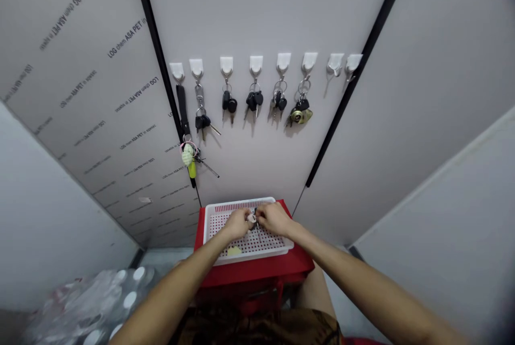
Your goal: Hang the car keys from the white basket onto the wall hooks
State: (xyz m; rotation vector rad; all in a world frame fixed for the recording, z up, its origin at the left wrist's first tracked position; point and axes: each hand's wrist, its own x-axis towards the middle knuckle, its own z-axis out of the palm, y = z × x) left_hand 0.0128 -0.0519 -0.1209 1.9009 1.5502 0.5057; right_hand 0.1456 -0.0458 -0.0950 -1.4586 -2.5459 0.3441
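**A:** What lay closest to the camera?

**B:** A lap in patterned brown cloth (pixel 257 329), with plastic-wrapped bottles (pixel 88 302) low on the left. Just beyond it sat a red box (pixel 257 272) carrying a white perforated basket (pixel 241 204).

**A:** And the hands?

**B:** Both had closed in narrowly over the basket. The left hand (pixel 237 224) and right hand (pixel 274 219) met in the middle, pinching a small key with a pale fob (pixel 251 218). I couldn't tell which hand bore most of its weight.

**A:** Was anything else in the basket?

**B:** A pale yellow scrap (pixel 234 251) lay near its front edge.

**A:** How did things stand farther off?

**B:** Eight white adhesive hooks (pixel 284 61) ran in a row across a grey panel (pixel 249 17). Six, counting from the left, carried keys. The leftmost held a black strap with a green-and-yellow charm (pixel 188 160) hanging lowest of all. The two hooks on the right had only shadows beneath them, and the small key was still down between the hands, well below the row.
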